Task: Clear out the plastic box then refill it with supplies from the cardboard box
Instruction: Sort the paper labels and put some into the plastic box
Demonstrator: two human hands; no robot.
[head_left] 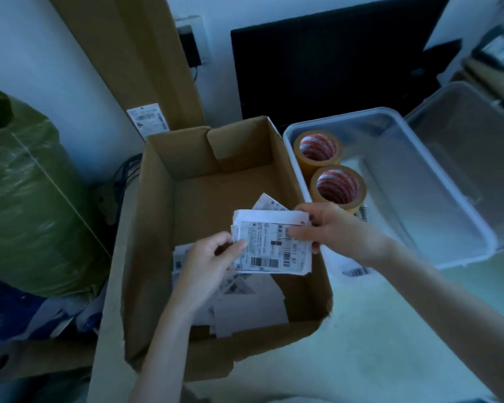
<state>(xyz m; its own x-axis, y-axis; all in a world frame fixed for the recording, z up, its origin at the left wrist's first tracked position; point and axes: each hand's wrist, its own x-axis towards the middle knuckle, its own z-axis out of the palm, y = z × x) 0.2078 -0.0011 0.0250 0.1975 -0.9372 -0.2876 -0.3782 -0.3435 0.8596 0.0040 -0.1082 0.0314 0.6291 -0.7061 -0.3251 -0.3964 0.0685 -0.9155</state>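
Note:
An open cardboard box (157, 216) stands in the middle with loose printed labels (245, 312) on its floor. Above it, both hands hold a stack of shipping labels (274, 251). My left hand (213, 257) pinches the stack's left edge. My right hand (329, 228) grips its right side, thumb on top. To the right stands the clear plastic box (448, 216), with two rolls of tan packing tape (338, 184) at its left end, another roll (317, 148) behind the first. Its clear lid (472, 135) leans open at the back right.
A large green wrapped roll (32, 199) lies at the left. A tall flat cardboard sheet (140, 53) leans on the wall behind the box. A black panel (332, 68) stands behind the plastic box. A cardboard tube (26, 359) lies at the lower left. A barcode slip (354, 271) rests beside the plastic box.

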